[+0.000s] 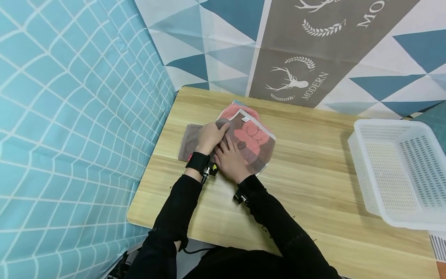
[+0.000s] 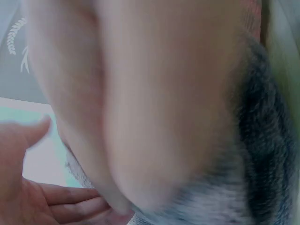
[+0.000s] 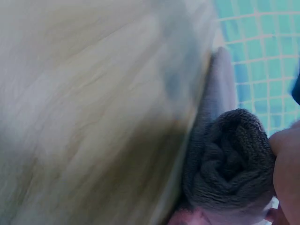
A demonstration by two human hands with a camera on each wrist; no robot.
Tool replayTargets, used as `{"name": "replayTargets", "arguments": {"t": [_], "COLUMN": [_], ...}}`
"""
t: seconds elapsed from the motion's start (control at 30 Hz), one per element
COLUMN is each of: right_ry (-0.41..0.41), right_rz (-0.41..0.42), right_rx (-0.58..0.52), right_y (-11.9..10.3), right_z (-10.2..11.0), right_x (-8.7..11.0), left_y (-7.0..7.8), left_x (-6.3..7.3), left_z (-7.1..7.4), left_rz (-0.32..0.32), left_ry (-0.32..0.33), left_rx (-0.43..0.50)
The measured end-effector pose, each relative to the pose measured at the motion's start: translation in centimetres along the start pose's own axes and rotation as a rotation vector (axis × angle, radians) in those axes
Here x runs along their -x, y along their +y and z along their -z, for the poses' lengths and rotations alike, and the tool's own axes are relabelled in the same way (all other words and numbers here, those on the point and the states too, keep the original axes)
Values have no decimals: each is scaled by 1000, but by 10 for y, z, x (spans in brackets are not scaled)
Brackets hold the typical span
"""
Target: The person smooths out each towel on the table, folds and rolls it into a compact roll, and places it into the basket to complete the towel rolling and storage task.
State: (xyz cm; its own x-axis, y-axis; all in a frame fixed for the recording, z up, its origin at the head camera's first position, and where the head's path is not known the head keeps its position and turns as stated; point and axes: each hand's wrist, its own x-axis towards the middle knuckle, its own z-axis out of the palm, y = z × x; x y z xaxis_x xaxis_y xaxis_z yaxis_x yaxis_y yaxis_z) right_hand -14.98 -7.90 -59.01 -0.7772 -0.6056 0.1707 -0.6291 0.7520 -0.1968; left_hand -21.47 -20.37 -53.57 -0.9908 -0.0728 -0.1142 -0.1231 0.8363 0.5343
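A brown and pink towel (image 1: 252,137) with a white border lies on the wooden table (image 1: 313,186), partly rolled from its near left side. My left hand (image 1: 209,136) curls over the rolled part and grips it. Beside it, my right hand (image 1: 230,157) rests on the towel with its fingers stretched toward the roll. The right wrist view shows the spiral end of the roll (image 3: 229,159) on the table. In the blurred left wrist view my left hand (image 2: 154,103) fills the frame over the towel (image 2: 262,154), with the right hand (image 2: 42,206) at the lower left.
A white perforated plastic basket (image 1: 386,122) stands at the table's right edge. A blue grid-patterned cloth (image 1: 69,116) hangs along the left side, and a grey and blue patterned backdrop (image 1: 296,46) hangs behind the table.
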Motion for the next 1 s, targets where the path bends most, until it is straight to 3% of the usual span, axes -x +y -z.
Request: {"name": "replayTargets", "arguments": {"t": [0.1,0.23,0.33,0.47,0.63,0.7,0.77,0.9,1.0], "right_ry": [-3,-51,-99,-106,38,102,136,101,49], "right_rz": [63,120,132,162,167,116,10,-263,-419], "right_rx": [75,110,53,-1,-97,-153,-218,-338,-468], "right_y": [8,10,1,-1,-4,-5,-7,-11,-14], "right_z": [-32,-43,-17,1,7,5,5,6,9], "right_x": [-3,-8,-9,-10,-6,-3,0,2,-2], "left_y": [1,-5,-12,-22,-31,-34,-38,-44,-46], "left_x": [-1,-5,-8,-13,-13,-12,-13,-15,-18], "left_z": [2,5,10,15,16,15,13,13,16], "left_rz": [-8,-15,-10,7,48,62,64,62,116], "left_ry": [-70,-136,-158,-185,-191,-205,-229,-259,-273], "left_rx": [-36,-17,30,69,100,123,174,329,452]}}
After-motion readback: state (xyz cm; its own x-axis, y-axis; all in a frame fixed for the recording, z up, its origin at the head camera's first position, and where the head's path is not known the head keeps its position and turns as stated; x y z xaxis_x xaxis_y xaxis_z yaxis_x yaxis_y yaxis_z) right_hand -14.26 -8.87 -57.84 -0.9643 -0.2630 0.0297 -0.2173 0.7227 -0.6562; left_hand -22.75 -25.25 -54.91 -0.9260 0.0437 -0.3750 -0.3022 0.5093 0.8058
